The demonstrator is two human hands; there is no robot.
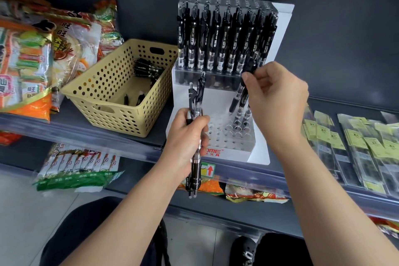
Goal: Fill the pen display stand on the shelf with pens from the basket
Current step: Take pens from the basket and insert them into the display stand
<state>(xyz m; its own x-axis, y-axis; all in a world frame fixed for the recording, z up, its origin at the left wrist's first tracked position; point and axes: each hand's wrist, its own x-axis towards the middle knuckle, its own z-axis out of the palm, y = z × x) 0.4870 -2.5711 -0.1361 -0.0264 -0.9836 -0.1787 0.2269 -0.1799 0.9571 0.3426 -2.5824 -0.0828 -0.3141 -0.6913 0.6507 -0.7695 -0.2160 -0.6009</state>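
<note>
The dark shelf (64, 121) is carrying the white and clear pen display stand (280, 34), with the yellow perforated basket (112, 84) just to its left and a few black pens (146, 69) lying inside. The left hand (185, 136) is reaching up at the stand's front left corner, fingers curling round a bundle of black gel pens (195, 170) standing near upright, clips up. The right hand (278, 103) is hovering over the lower tier, fingertips pinching the top of one pen (238, 97), which is leaning with its tip down-left among the holes.
</note>
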